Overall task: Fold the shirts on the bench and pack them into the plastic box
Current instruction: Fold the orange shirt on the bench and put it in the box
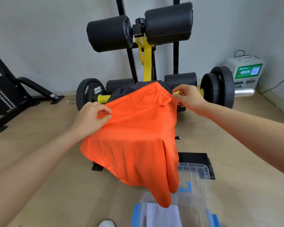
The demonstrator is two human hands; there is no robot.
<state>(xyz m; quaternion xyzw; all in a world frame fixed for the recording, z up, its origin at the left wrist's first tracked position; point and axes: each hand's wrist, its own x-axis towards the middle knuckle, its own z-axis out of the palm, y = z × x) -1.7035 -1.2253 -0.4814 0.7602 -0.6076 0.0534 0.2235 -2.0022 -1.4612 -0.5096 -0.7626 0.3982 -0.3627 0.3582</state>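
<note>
**Two hands spread one orange shirt over the bench**

One orange shirt (134,136) lies draped over the bench, its long axis running away from the camera, far hem up by the yellow handles, near end drooping over the plastic box (193,190). A second, dark garment (121,90) lies beneath it at the far end. One white folded piece (164,215) sits inside the box. The left hand (90,118) pinches the shirt's left edge; the right hand (187,97) pinches its far right corner. Two weight plates (220,86) flank the machine. Pale wood floor (39,169), white wall (47,38)
</note>
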